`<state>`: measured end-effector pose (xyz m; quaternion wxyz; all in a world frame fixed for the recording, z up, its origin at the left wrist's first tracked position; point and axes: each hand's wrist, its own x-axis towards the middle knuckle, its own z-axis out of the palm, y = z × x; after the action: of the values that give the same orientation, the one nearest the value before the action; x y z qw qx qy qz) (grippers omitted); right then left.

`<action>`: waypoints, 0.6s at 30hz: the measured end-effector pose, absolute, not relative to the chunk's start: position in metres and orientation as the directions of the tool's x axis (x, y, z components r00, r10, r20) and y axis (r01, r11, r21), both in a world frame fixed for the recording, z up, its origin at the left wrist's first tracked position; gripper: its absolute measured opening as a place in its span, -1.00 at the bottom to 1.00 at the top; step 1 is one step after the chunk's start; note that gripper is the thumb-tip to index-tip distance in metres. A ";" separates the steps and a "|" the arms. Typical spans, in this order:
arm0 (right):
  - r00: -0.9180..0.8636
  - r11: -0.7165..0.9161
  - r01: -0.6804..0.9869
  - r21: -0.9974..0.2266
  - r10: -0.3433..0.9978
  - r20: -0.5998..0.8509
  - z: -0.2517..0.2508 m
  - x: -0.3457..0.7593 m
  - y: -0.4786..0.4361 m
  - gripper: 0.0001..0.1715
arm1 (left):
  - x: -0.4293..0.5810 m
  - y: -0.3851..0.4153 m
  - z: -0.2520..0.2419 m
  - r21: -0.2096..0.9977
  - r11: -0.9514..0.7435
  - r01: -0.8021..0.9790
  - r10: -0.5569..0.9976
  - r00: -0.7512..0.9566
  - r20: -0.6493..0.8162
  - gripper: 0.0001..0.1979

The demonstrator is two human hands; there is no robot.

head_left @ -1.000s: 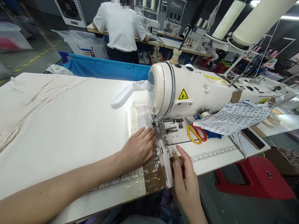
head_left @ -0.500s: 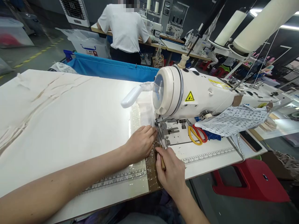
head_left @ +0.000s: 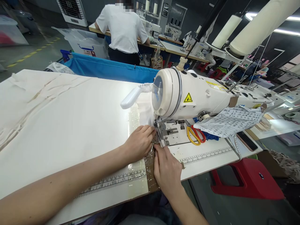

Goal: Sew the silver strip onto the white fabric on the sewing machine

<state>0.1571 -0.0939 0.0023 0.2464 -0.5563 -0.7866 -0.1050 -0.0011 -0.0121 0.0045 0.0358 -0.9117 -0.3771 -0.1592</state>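
Observation:
My left hand [head_left: 139, 142] lies with its fingers together on the white fabric [head_left: 58, 118], fingertips right beside the presser foot [head_left: 157, 128] of the white sewing machine [head_left: 187, 97]. My right hand [head_left: 165, 168] is closed in a pinch just in front of the metal needle plate [head_left: 172, 135]. It touches the taped strip at the table edge and grips a thin wooden-handled awl that the fingers mostly hide. The two hands almost touch.
Yellow-and-red scissors [head_left: 195, 134] lie on the machine bed, under a printed paper chart [head_left: 232, 120]. A phone [head_left: 248, 141] lies near the right edge. A red stool [head_left: 248, 182] stands below. Behind are a blue bin [head_left: 110, 68] and a person in a white shirt [head_left: 124, 28].
My right hand has moved left and forward from the table's front edge to the needle plate, closing over the awl. My left hand stayed on the fabric.

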 end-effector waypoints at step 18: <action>-0.146 0.377 0.652 -0.657 0.914 0.378 -0.004 0.206 -0.116 -0.57 | -0.033 0.060 0.019 0.169 -0.555 0.815 0.802 0.469 0.370 -0.70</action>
<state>0.2064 -0.1163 -0.0037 0.3804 -0.5311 -0.7374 0.1718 -0.0332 0.0602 0.0192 0.0155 -0.8569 -0.4715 -0.2076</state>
